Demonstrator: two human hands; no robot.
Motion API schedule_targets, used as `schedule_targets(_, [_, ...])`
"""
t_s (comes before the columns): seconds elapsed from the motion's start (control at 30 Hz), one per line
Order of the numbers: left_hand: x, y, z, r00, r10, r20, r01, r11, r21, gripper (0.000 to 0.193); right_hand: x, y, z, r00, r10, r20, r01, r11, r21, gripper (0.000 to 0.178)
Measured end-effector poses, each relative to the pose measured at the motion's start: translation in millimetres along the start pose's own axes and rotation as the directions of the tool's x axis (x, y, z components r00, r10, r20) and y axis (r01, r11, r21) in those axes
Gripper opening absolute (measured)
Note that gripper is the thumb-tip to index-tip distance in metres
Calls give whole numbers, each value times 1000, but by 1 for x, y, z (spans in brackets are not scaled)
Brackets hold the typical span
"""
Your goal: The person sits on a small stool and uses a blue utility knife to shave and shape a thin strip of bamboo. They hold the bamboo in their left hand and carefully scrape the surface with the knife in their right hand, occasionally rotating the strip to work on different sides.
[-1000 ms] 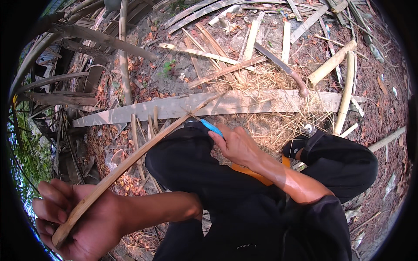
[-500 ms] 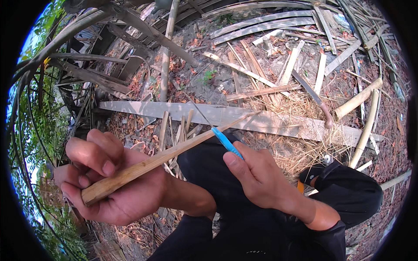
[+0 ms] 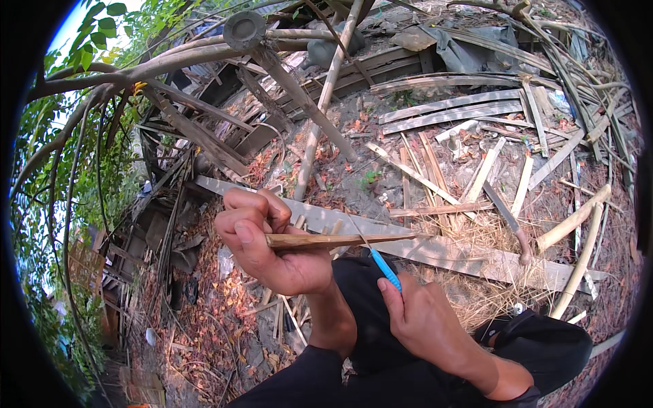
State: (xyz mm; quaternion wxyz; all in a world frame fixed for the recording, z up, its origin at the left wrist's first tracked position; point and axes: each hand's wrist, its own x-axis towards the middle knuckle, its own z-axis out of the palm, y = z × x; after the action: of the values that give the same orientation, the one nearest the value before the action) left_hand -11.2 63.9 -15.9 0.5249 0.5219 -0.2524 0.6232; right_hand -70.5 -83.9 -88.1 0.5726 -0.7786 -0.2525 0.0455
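My left hand (image 3: 272, 245) is closed around the thick end of a tapered wooden stick (image 3: 326, 240), which points right, nearly level. A slim knife with a blue handle (image 3: 386, 270) is gripped in my right hand (image 3: 428, 319), the thumb lying along the handle. Its narrow blade (image 3: 359, 232) crosses the stick near the thinner half; whether it cuts in or only rests there, I cannot tell. Below the stick's tip lies a long grey plank (image 3: 469, 260) on the ground. A curved machete with a wooden handle (image 3: 522, 245) leans across that plank at the right.
Pale shavings (image 3: 469, 296) are heaped around the plank's right part. Split wooden strips (image 3: 486, 170) lie beyond it, and round poles (image 3: 578, 262) to the right. Branches and posts (image 3: 292, 78) stand at the far left. My bent legs (image 3: 367, 340) are below my hands.
The view has tilted up, showing more of the far ground. My left hand has moved right and away from me, and the stick has swung from a slant to nearly level.
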Motion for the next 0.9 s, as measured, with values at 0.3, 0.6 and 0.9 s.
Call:
schedule_targets(0.3, [-5,1,8,998,-19,-55,21,999,42,31,-12,35,18,996,64,-65,-67,997,-46,38])
schedule_targets(0.6, [-4,-8,12,999,-25,43,27,998,-62,30,5,29,20,987,-45,-157,73,982,173,35])
schedule_targets(0.9, [0,-12,12,996,21,-92,9,947,320,29,-11,82,26,946,321,-46,-318,946,59,41])
